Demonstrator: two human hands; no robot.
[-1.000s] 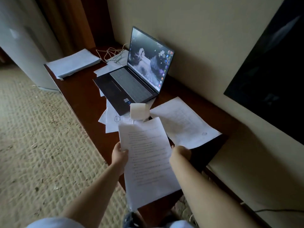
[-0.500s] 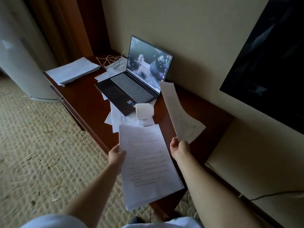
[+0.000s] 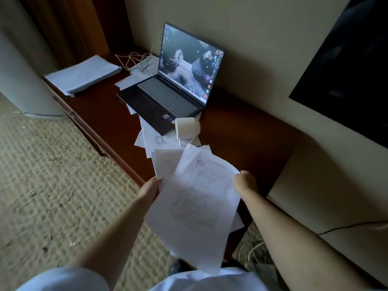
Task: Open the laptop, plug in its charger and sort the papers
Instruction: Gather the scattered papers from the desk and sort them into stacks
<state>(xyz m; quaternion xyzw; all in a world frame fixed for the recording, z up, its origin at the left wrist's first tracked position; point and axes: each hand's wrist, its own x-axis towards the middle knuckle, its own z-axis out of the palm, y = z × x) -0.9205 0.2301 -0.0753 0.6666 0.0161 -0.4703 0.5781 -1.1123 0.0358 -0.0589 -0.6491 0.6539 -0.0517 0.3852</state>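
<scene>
The laptop [image 3: 174,93] stands open with its screen lit, on the dark wooden desk [image 3: 241,131] against the wall. I hold a bundle of printed papers [image 3: 195,202] over the desk's near end. My left hand [image 3: 150,189] grips its left edge and my right hand [image 3: 244,182] grips the right edge of the top sheet, which bears a round stamp. Loose papers [image 3: 154,137] lie under and in front of the laptop. White cables [image 3: 136,60] lie coiled behind the laptop's left side; whether one is plugged in is hidden.
A white mug [image 3: 186,128] lies on its side on the loose papers by the laptop's front corner. A neat paper stack [image 3: 84,74] sits at the desk's far left end. A dark screen [image 3: 346,66] hangs on the wall. Carpet [image 3: 52,185] lies left.
My right hand lifted the sheet that lay on the desk at the right and brought it onto the bundle in my left hand. The view shifted slightly.
</scene>
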